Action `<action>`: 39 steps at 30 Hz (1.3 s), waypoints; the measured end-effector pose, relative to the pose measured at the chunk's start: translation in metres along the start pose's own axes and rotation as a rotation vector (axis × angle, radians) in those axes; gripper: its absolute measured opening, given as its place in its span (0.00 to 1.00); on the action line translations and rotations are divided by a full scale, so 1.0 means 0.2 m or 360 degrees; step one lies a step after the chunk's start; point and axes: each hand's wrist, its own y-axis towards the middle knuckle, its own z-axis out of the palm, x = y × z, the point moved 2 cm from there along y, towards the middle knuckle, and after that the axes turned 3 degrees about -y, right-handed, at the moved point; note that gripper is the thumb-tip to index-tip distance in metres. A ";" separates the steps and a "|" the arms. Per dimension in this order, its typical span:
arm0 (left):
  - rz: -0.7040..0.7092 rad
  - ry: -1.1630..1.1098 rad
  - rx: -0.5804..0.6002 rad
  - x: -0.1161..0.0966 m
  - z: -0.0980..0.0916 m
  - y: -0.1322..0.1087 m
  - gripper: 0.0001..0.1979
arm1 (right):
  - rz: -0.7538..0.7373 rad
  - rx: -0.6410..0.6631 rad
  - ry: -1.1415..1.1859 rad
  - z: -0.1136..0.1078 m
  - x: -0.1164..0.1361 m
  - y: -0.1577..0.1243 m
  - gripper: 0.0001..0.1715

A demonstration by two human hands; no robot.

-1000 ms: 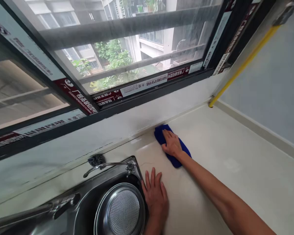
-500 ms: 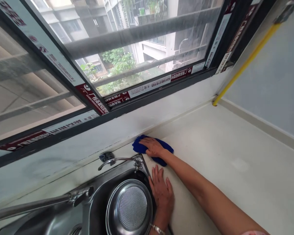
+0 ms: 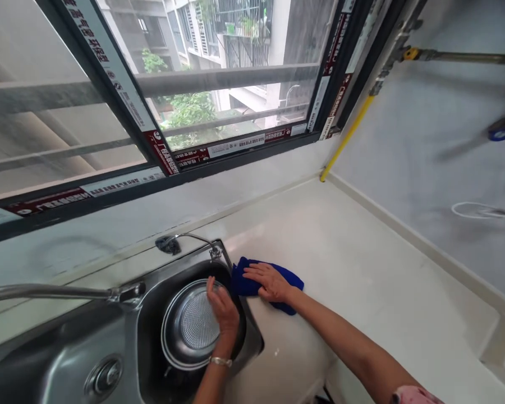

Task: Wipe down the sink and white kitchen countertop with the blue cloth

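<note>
My right hand lies flat on a blue cloth, its fingers stretched out. The cloth rests on the pale countertop and reaches the right rim of the sink. Over the sink's right basin, my left hand is raised with its fingers extended and nothing in it; a bracelet circles the wrist. Below that hand sits a round, shiny metal pan-like vessel with a dotted disc at its middle, partly hidden by the hand. Whether my left hand touches it, I cannot tell.
A slim faucet stands at the sink's back right corner, near a dark scrubber. A larger faucet spans the left basin with its drain. A yellow pipe rises at the far corner beside the window.
My right hand has drawn the blue cloth nearer, away from the back wall to the sink's edge. My left hand has lifted from the countertop to over the basin. The view has shifted right.
</note>
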 end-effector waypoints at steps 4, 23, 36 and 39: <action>-0.0153 -0.0064 0.0046 -0.03 -0.24 -0.08 0.31 | 0.0006 -0.0037 0.0079 0.08 0.14 -0.30 0.51; 0.0723 -0.0020 0.1665 -0.36 0.17 -0.93 0.25 | 0.0817 -0.0908 0.0591 0.04 0.12 -1.05 0.38; 0.1061 0.0757 0.1412 -0.34 0.59 -0.94 0.41 | 0.1620 -0.1783 0.0534 0.20 0.10 -1.88 0.25; 0.0929 0.0924 0.1210 -0.33 0.66 -0.60 0.40 | 0.1763 -0.1670 0.0270 0.24 0.07 -1.85 0.25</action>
